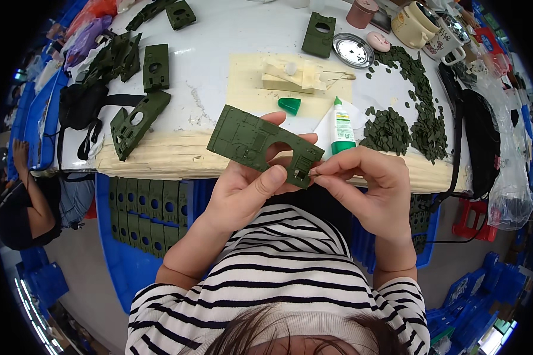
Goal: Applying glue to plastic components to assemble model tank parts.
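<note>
My left hand is closed around a dark green plastic model tank hull part, held tilted above the table's near edge. A large round hole and raised detail show on its upper face. At the part's right end, my right hand has thumb and forefinger pinched together, and whatever lies between them is too small to make out. Just beyond stand a white glue bottle with a green tip and base, and a loose green cap. Heaps of tiny green plastic pieces lie to the right.
More green hull parts lie at the left, another at the back. A taped block with tweezers sits mid-table, near a round metal lid and mugs. Blue crates sit below; a co-worker's arm shows far left.
</note>
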A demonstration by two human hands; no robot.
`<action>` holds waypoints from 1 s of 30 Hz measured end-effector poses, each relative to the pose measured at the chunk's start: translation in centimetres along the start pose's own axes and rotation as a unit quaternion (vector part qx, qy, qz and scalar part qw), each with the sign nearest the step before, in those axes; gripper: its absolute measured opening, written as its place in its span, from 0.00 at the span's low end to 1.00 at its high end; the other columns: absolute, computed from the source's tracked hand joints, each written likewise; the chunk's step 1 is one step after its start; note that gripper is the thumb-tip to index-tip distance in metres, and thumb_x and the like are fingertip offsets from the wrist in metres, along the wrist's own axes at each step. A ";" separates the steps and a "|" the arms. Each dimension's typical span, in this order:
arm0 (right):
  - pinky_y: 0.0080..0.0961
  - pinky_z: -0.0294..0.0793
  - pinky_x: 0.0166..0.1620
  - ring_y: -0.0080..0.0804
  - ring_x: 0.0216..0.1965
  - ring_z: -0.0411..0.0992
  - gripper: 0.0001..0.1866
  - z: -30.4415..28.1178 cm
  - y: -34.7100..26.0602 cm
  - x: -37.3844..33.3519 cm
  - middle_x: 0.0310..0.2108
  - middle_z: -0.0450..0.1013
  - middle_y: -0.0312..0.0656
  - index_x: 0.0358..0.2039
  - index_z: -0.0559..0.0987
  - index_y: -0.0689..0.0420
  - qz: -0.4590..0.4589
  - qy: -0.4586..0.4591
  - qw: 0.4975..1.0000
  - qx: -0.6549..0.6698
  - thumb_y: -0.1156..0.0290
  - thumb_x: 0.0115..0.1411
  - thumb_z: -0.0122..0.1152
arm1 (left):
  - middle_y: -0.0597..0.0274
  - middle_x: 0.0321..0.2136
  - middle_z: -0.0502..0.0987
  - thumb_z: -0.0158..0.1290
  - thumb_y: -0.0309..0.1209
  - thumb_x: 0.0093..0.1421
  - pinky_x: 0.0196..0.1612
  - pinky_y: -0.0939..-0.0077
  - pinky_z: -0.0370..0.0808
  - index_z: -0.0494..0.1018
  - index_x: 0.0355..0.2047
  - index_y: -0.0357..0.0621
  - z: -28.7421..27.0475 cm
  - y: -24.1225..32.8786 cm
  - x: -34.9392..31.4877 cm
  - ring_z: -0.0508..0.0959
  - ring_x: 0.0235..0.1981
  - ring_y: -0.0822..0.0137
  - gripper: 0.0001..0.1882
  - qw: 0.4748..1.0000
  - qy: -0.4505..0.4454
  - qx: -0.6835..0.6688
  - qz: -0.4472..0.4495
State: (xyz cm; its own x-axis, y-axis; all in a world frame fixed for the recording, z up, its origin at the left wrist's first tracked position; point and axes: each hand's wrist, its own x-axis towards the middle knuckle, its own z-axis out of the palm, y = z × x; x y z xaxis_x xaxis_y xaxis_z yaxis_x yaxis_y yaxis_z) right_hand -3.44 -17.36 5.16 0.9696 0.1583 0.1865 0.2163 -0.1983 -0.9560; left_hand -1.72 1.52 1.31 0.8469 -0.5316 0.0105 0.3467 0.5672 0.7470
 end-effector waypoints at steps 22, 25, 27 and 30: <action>0.25 0.63 0.44 0.33 0.39 0.64 0.04 0.6 0.2 1.6 0.36 0.70 0.39 0.22 0.77 0.58 -0.073 -0.048 0.991 -0.103 0.76 0.44 0.64 | 0.55 0.52 0.63 0.44 0.29 0.64 0.51 0.68 0.73 0.41 0.64 0.46 -0.1 0.7 -0.6 0.68 0.53 0.63 0.32 0.998 0.023 0.057 -0.009; 0.26 0.63 0.43 0.33 0.39 0.64 0.04 0.7 0.2 1.7 0.35 0.70 0.39 0.21 0.77 0.58 -0.074 -0.054 0.990 -0.108 0.76 0.44 0.64 | 0.55 0.52 0.63 0.44 0.29 0.64 0.50 0.69 0.73 0.42 0.64 0.46 -0.1 0.6 -0.5 0.69 0.52 0.64 0.32 0.999 0.024 0.049 -0.001; 0.26 0.63 0.43 0.33 0.39 0.64 0.04 0.8 0.2 1.7 0.35 0.69 0.39 0.21 0.77 0.58 -0.074 -0.053 0.990 -0.108 0.76 0.44 0.64 | 0.55 0.52 0.63 0.45 0.30 0.64 0.50 0.69 0.73 0.42 0.64 0.46 -0.1 0.5 -0.5 0.68 0.52 0.64 0.32 0.999 0.022 0.049 0.002; 0.26 0.63 0.43 0.33 0.38 0.64 0.04 0.8 0.2 1.7 0.35 0.69 0.38 0.21 0.77 0.58 -0.075 -0.051 0.989 -0.112 0.77 0.44 0.64 | 0.50 0.54 0.62 0.43 0.32 0.65 0.49 0.67 0.74 0.40 0.64 0.42 -0.2 0.4 -0.5 0.67 0.54 0.59 0.32 0.997 0.022 0.078 0.009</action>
State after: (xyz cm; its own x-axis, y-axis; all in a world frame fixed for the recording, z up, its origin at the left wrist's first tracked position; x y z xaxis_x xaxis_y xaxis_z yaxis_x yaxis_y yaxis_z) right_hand -1.89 -16.34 5.11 0.9103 0.2976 0.2879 0.3885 -0.3735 -0.8424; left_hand -1.97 2.14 1.45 0.8706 -0.4919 -0.0011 0.2665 0.4699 0.8415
